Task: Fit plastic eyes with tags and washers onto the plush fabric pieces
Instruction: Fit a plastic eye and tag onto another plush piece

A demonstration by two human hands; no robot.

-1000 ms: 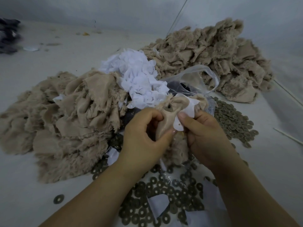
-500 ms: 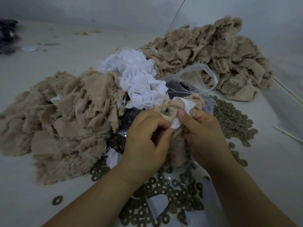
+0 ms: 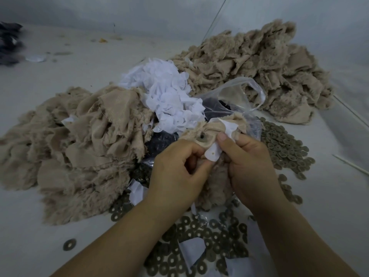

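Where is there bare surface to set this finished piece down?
Free patches: the near-left surface in front of the left plush pile, bare but for one stray washer; and the far-left stretch behind that pile. Crowded: under both hands, strewn with washers, and right, by the washer heap.

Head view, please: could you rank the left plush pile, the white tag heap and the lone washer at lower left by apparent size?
1. Left plush pile
2. White tag heap, though it lies farther away
3. Lone washer

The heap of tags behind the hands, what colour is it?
White, seen in the head view: the heap of tags sits between two beige plush piles.
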